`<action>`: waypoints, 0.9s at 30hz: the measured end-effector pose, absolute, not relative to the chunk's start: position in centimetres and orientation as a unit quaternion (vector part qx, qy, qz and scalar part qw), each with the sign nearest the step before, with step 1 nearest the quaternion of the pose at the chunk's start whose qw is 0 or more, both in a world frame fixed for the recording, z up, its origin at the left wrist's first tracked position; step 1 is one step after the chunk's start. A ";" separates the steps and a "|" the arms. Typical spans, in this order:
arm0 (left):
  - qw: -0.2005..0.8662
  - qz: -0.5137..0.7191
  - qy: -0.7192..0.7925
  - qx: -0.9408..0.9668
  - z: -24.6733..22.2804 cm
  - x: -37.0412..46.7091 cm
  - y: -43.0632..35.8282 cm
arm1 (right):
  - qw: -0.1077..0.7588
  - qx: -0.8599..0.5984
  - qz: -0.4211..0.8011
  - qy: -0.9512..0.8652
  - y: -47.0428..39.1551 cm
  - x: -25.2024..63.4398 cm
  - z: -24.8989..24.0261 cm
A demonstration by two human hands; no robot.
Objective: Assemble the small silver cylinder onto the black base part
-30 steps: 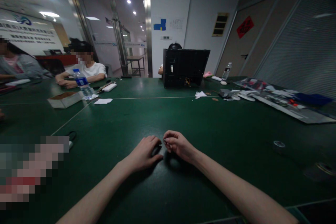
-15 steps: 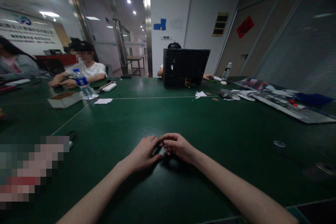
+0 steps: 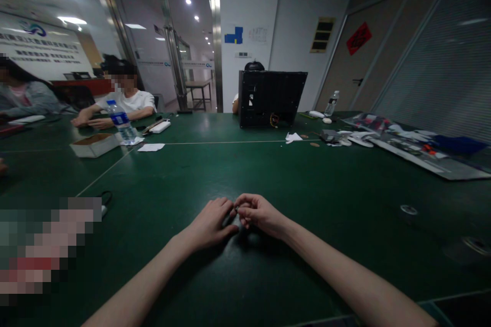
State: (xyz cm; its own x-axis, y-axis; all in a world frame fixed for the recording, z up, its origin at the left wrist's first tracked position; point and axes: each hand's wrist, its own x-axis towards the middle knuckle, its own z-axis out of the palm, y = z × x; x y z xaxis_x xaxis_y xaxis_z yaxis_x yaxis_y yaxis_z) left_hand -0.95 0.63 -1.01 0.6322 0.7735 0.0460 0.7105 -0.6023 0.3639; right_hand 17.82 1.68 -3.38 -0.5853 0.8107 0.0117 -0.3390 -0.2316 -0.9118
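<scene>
1. The right hand [image 3: 264, 214] apparently pinches a small item [image 3: 237, 209], too tiny to identify, between thumb and forefinger.
2. The left hand [image 3: 212, 220] rests on the green table [image 3: 172, 176], loosely curved, thumb parted from fingers.
3. The item is between both hands.

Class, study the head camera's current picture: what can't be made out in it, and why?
All in the head view:
- Small item at the right hand: too small and partly covered by fingers to identify.
- Person behind the black casing: mostly hidden by it.
- Wall sheet: too small and faint to read.
- Lower left: obscured by a pixelated patch.
</scene>
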 end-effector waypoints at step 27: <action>0.180 0.101 0.421 0.883 -0.7 -1.1 0.7 | 0.140 -0.738 -0.021 -0.660 -1.3 48.1 -0.4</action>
